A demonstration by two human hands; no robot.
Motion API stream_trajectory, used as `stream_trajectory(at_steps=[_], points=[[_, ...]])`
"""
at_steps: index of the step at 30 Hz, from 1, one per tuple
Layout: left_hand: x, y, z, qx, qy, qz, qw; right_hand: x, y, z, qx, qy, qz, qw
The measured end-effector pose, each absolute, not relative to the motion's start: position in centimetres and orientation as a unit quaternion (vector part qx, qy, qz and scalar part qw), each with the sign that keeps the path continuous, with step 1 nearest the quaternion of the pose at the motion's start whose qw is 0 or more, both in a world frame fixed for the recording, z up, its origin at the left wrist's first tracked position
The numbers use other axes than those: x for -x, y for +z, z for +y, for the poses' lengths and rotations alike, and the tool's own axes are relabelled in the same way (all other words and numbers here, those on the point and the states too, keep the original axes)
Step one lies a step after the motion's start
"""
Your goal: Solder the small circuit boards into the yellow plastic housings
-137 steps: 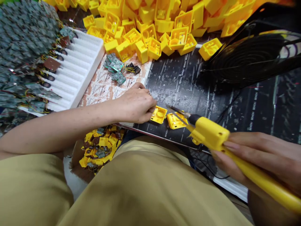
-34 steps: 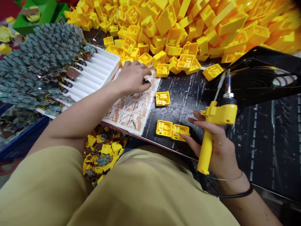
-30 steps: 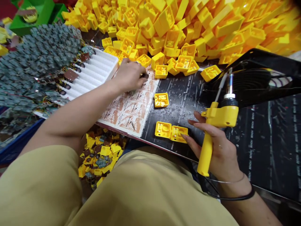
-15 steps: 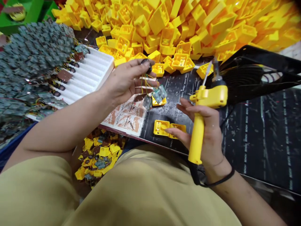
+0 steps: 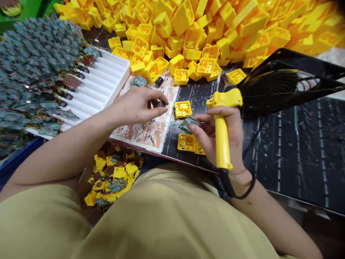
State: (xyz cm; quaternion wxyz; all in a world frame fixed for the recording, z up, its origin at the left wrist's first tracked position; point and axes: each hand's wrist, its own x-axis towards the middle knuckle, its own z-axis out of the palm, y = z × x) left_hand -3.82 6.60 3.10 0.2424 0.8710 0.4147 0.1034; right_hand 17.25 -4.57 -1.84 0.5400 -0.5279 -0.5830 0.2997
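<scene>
My left hand [image 5: 141, 106] pinches a small round black speaker [image 5: 161, 104] above the printed sheet, its underside hidden. Thin wires run from there toward a green circuit board [image 5: 188, 125], which the thumb and fingers of my right hand [image 5: 212, 135] grip by its edge. The same right hand also holds a yellow soldering gun [image 5: 222, 140] upright, its tip pointing away from me. Just beyond the board lies a small yellow case [image 5: 183, 108]; below it, an open yellow case [image 5: 186, 142] is partly covered by my right hand.
A heap of yellow cases [image 5: 185, 21] fills the back. To the left, many circuit boards [image 5: 40, 57] are piled beside a ridged white foam tray [image 5: 107, 77]. Another board [image 5: 138, 81] and a black coiled part [image 5: 159, 82] lie on the sheet. At right stands a black fan [image 5: 280, 86].
My left hand has lowered with the speaker onto the sheet area. My right hand has shifted left with the soldering gun and now grips the circuit board, which hung from the wires before.
</scene>
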Motion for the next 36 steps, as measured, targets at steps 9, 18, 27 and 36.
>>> stream_trajectory(at_steps=[9,18,27,36], points=[[5.8,-0.7,3.6,-0.906,0.141,0.4,-0.005,-16.8,-2.8,-4.1,0.535,0.309,-0.57,0.541],[0.3,-2.3,1.4,-0.794,0.363,0.335,0.354,-16.3,-3.0,-4.6,0.525,0.31,-0.572,0.548],[-1.5,-1.6,2.0,-0.603,0.402,0.331,0.604,-18.1,-3.7,-6.2,0.531,0.248,-0.633,0.505],[1.3,-0.3,0.9,-0.889,0.135,0.339,0.276,-19.9,-4.5,-6.5,0.448,0.051,-0.833,0.321]])
